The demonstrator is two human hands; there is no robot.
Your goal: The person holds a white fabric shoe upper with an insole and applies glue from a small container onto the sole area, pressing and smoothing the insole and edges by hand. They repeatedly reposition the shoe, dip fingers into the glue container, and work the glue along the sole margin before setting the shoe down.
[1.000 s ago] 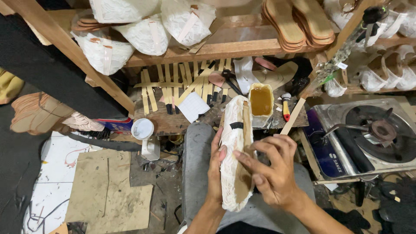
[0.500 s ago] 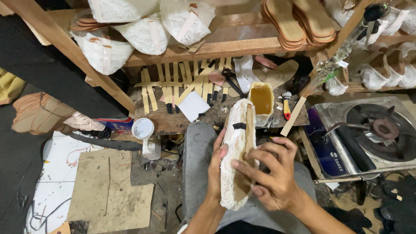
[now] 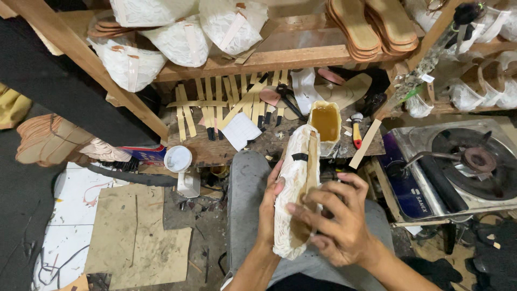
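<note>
Right hand [image 3: 336, 223]: mine, fingers curled over the tan sole side of the shoe upper, gripping it.
Left hand [image 3: 267, 207]: mine, cupping the upper's left edge, thumb pressed on it.
Shoe upper [image 3: 293, 188]: white lace, held above my lap, toe pointing away.
Glue tub [image 3: 326, 121]: just beyond, on the wooden bench [image 3: 215, 148].
Gas burner [image 3: 474, 159]: far right.

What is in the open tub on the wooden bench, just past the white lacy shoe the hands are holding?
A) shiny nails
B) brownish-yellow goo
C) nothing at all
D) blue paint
B: the open tub on the wooden bench is filled with a smooth brownish-yellow liquid, just beyond the toe end of the white lacy shoe that the left hand and right hand hold.
</note>
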